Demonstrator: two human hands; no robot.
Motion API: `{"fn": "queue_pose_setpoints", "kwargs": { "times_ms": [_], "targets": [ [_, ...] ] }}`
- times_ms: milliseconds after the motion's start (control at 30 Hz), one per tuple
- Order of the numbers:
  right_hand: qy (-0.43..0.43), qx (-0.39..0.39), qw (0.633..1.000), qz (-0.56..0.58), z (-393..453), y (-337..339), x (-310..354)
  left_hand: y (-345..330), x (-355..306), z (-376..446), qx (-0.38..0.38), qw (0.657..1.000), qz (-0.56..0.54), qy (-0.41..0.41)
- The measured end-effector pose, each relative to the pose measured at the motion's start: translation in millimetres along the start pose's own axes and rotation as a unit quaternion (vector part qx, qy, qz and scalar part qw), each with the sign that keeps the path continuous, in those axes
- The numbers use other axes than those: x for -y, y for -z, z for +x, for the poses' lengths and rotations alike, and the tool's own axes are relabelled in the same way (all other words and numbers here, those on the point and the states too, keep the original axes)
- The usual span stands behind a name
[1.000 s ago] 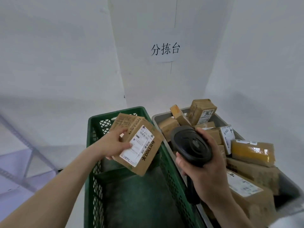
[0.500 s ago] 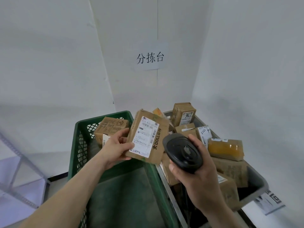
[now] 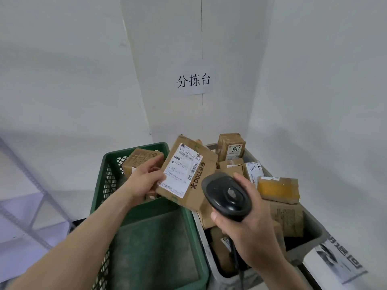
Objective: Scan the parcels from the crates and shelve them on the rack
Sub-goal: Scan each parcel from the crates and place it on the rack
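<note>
My left hand [image 3: 144,181] grips a brown cardboard parcel [image 3: 188,174] by its left edge, holding it tilted above the gap between the two crates, its white shipping label facing me. My right hand [image 3: 247,225] holds a black handheld scanner [image 3: 227,194] just right of and below the parcel, its head towards the label. The green crate [image 3: 109,170] on the left has one brown parcel [image 3: 140,162] at its far end. The grey crate [image 3: 312,229] on the right is piled with several parcels, among them a yellow-taped one [image 3: 277,188].
A grey metal rack [image 3: 31,195] stands at the left edge. White walls close in behind and to the right, with a paper sign [image 3: 193,80] on the back wall. A printed sheet [image 3: 339,262] lies on the floor right of the grey crate.
My left hand has lifted the parcel and turned it more upright, label towards the scanner. The view has shifted, so both crates sit further left and lower than a second ago.
</note>
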State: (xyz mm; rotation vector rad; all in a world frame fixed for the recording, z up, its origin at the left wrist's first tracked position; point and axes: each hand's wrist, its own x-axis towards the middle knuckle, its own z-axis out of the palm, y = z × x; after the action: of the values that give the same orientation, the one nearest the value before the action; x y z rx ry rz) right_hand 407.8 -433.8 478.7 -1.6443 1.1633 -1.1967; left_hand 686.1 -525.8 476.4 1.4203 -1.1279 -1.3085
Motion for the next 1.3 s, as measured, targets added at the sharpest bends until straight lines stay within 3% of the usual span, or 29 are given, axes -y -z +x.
{"fn": "queue_pose_setpoints", "kwargs": {
  "times_ms": [167, 467, 900, 1300],
  "targets": [
    [-0.007, 0.041, 0.999, -0.032, -7.9, -0.8, 8.1, 12.3, -36.5, -15.1, -0.001, 0.983, 0.177, -0.041],
    [0.003, 0.012, 0.998, -0.057, -27.6, -18.0, 30.9, 27.3, -90.1, -18.5, 0.114, 0.944, 0.303, -0.065],
    [-0.002, -0.043, 0.993, -0.114, -74.7, -68.9, 64.2, 54.5, -105.6, -35.7, 0.186, 0.917, 0.334, -0.111],
    [-0.026, -0.112, 0.989, -0.091, -118.4, -89.5, 76.8, 59.5, -97.7, -55.2, 0.229, 0.908, 0.323, -0.137]
  ]
}}
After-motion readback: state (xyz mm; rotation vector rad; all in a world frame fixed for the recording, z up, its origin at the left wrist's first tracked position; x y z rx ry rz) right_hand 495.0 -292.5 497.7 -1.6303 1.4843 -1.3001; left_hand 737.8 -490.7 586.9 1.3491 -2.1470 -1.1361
